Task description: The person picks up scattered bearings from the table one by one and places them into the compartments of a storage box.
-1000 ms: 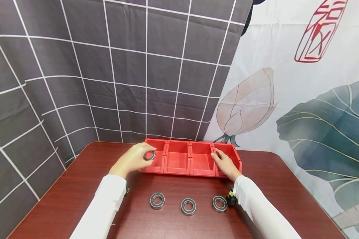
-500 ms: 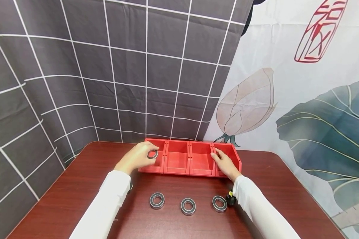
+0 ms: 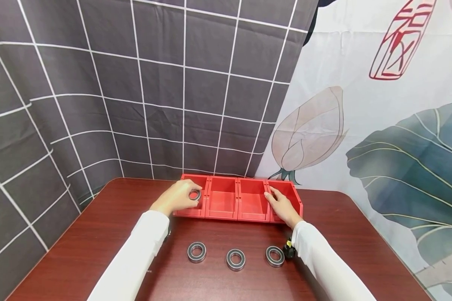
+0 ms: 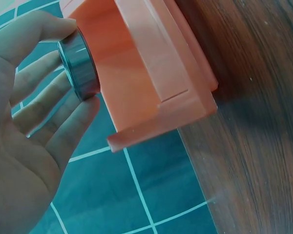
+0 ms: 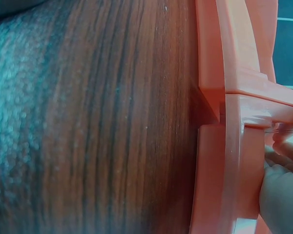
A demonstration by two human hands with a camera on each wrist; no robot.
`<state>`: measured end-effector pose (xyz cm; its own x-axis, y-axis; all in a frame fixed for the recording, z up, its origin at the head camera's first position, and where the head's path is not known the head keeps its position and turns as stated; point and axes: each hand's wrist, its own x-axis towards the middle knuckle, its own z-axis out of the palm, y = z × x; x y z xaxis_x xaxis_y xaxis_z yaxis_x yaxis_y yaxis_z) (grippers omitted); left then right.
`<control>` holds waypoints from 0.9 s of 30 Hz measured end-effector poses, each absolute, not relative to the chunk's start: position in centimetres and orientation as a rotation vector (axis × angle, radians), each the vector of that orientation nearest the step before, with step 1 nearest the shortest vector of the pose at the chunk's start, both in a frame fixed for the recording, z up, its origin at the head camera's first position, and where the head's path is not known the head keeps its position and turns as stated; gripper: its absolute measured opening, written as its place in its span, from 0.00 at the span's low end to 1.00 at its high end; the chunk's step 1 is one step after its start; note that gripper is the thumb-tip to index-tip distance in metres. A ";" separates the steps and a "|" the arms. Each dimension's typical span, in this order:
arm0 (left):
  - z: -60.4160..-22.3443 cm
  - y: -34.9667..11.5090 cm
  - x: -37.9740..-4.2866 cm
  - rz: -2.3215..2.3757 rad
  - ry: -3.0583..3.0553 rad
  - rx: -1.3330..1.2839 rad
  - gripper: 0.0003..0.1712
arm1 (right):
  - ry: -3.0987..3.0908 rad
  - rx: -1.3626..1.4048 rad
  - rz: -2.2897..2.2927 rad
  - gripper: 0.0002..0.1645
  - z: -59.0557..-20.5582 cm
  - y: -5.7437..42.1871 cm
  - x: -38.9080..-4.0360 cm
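My left hand (image 3: 176, 196) pinches a ball bearing (image 4: 80, 66) on edge between thumb and fingertips, over the leftmost red bin (image 4: 127, 73). In the left wrist view the bearing is beside that bin's open top, its shiny outer ring showing. My right hand (image 3: 283, 207) is at the rightmost bin (image 3: 295, 200), thumb and fingers on either side of the wall it shares with its neighbour. Only part of that hand shows in the right wrist view, behind the red plastic. Several such bins stand joined in a row; the two middle ones (image 3: 221, 215) hold nothing visible.
Three more bearings lie flat on the brown table (image 3: 211, 284): a left one (image 3: 190, 252), a middle one (image 3: 229, 260) and a right one (image 3: 268, 256). A small black object (image 3: 289, 250) shows by the right sleeve. Behind the bins hangs a grey gridded cloth (image 3: 203, 138).
My left hand has moved slightly right with the bearing, further over the leftmost bin. The right hand stays at the bin wall, and the three bearings on the table have not moved.
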<state>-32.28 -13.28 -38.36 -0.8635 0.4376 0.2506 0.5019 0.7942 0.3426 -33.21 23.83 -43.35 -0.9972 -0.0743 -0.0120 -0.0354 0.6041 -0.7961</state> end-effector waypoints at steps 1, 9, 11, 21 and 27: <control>-38.4 -13.2 -32.4 -0.608 -2.832 -0.738 0.25 | 2.775 -0.098 -1.377 0.41 -43.3 23.8 -33.2; -38.9 -13.0 -33.3 -0.581 -2.904 -0.666 0.24 | 2.786 -0.106 -1.363 0.42 -43.3 23.4 -33.3; -39.1 -13.0 -33.4 -0.582 -2.924 -0.654 0.24 | 2.789 -0.098 -1.359 0.42 -43.3 23.4 -33.3; -39.8 -12.8 -34.3 -0.573 -2.966 -0.599 0.24 | 2.788 -0.092 -1.368 0.42 -43.4 23.6 -33.2; -40.1 -12.7 -34.9 -0.567 -2.969 -0.618 0.24 | 2.786 -0.084 -1.378 0.39 -43.6 23.8 -33.4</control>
<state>-34.88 -12.70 -40.09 -0.9182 0.3748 0.1278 0.3956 0.8523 0.3423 -33.36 23.81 -43.56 -0.9980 -0.0629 -0.0047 -0.0344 0.6059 -0.7948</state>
